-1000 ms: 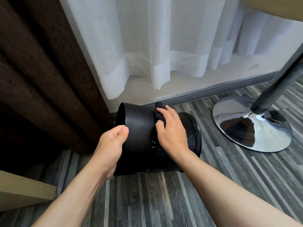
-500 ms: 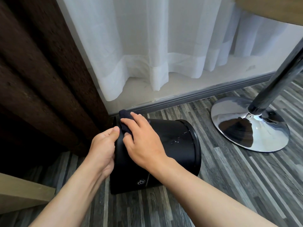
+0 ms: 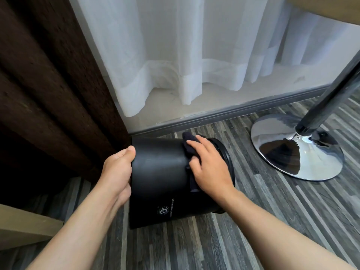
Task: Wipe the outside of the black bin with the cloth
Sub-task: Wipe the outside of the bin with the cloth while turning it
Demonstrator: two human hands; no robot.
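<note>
The black bin lies on its side on the floor at centre frame, long axis running left to right, rimmed end toward the right. The left hand braces the left end, evidently to stop rolling. The right hand presses the dark cloth flat against the wall near the rim, grip loosely closed over it.
</note>
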